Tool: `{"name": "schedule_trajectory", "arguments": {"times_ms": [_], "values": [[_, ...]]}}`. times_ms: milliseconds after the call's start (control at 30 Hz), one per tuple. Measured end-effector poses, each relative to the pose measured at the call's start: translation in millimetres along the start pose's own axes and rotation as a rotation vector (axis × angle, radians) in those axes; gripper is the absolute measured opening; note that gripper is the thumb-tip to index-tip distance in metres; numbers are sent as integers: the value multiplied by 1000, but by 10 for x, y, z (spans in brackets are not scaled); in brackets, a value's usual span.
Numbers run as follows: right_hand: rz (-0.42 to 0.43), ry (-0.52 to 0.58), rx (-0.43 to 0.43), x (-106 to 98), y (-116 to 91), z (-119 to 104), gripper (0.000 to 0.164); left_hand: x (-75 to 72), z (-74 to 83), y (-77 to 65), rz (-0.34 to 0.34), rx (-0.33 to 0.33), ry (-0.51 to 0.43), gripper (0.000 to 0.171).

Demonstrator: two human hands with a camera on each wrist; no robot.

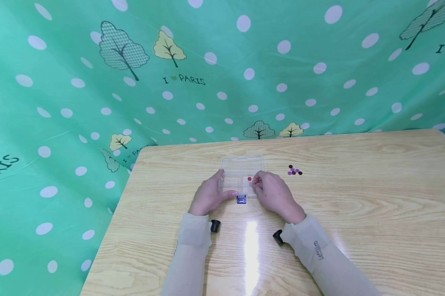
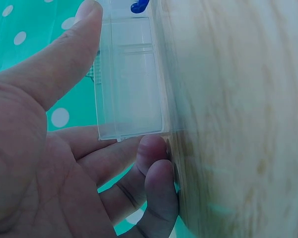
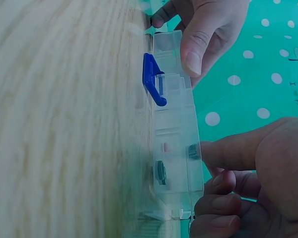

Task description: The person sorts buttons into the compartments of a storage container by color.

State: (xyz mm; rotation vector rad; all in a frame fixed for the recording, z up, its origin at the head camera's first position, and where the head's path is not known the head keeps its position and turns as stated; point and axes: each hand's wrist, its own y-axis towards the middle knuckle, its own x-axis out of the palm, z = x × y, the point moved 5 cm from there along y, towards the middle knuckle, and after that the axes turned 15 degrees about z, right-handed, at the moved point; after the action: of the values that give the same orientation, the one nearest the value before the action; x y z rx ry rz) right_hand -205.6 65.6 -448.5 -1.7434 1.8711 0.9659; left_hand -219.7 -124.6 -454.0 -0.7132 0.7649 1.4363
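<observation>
A clear plastic compartment box (image 1: pixel 231 181) lies on the table with its lid (image 1: pixel 242 164) folded back behind it. A blue clasp (image 1: pixel 241 199) hangs from its front wall. My left hand (image 1: pixel 209 194) grips the box's left end, thumb at the front wall and fingers round the side. Over the right-hand compartment, my right hand (image 1: pixel 275 193) pinches a small dark green disc (image 3: pixel 192 151) by the thumb tip; the forefinger is partly hidden. A red disc (image 1: pixel 249 179) lies in that compartment, and another green disc (image 3: pixel 161 172) shows through the front wall.
Several small purple and dark brown discs (image 1: pixel 294 170) lie loose on the table to the right of the box. Behind the wooden table (image 1: pixel 374 197) hangs a green dotted cloth (image 1: pixel 244 82). A glare streak crosses the wood in front.
</observation>
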Motion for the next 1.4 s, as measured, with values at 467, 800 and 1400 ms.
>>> {"name": "schedule_trajectory", "arguments": {"times_ms": [467, 800, 1400], "values": [[-8, 3, 43, -69, -16, -5, 4, 4, 0, -6, -4, -10, 1, 98], [23, 39, 52, -134, -7, 54, 4, 24, -2, 2, -7, -16, 0, 98], [61, 62, 95, -322, 31, 252, 7, 3, 9, -17, -10, -18, -9, 97]]}}
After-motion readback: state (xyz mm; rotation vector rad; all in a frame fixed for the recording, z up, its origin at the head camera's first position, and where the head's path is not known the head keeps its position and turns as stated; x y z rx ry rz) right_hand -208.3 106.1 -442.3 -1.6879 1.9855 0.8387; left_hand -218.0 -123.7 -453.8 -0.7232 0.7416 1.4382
